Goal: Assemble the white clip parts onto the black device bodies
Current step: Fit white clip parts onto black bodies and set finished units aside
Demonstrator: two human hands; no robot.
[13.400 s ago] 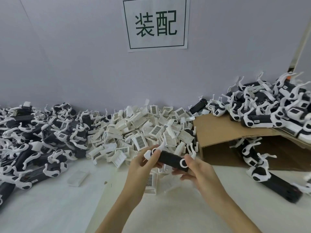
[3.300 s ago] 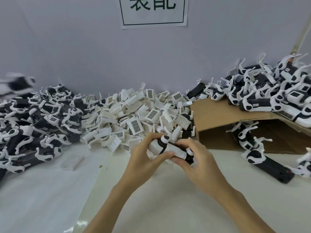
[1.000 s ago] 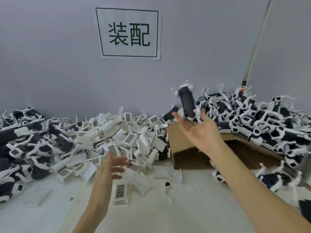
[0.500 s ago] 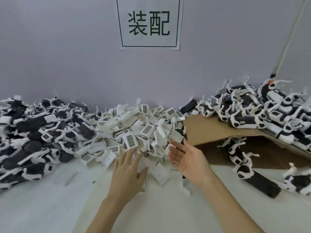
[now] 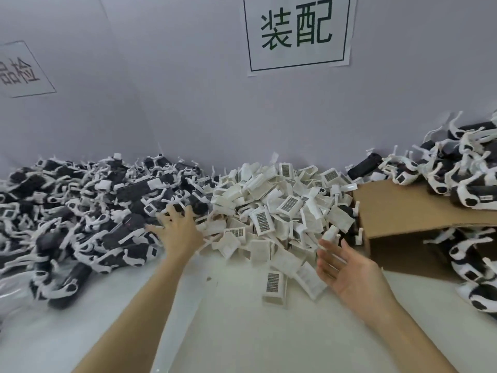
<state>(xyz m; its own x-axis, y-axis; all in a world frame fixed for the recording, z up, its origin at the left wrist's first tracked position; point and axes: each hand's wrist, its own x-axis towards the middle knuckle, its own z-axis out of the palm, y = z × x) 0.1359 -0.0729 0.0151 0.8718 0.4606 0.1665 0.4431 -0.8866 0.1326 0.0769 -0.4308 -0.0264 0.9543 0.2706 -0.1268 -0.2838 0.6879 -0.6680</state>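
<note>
A heap of black device bodies (image 5: 88, 208) with white brackets fills the left of the table. My left hand (image 5: 178, 231) reaches into its right edge with fingers spread and holds nothing. A pile of white clip parts (image 5: 279, 208) with barcode labels lies in the middle. My right hand (image 5: 352, 273) hovers palm up at the pile's right front, fingers straight and empty. Assembled black-and-white devices (image 5: 457, 173) are heaped on a cardboard sheet (image 5: 403, 208) at the right.
The white table (image 5: 242, 332) is bare in front between my arms. More devices (image 5: 473, 267) lie under the cardboard at the right. A grey wall with a paper sign (image 5: 298, 30) closes the back.
An assembled device was thrown from my right hand onto the right heap a second ago. Since then my left hand has moved left to the black bodies, and my right hand has lowered near the clips.
</note>
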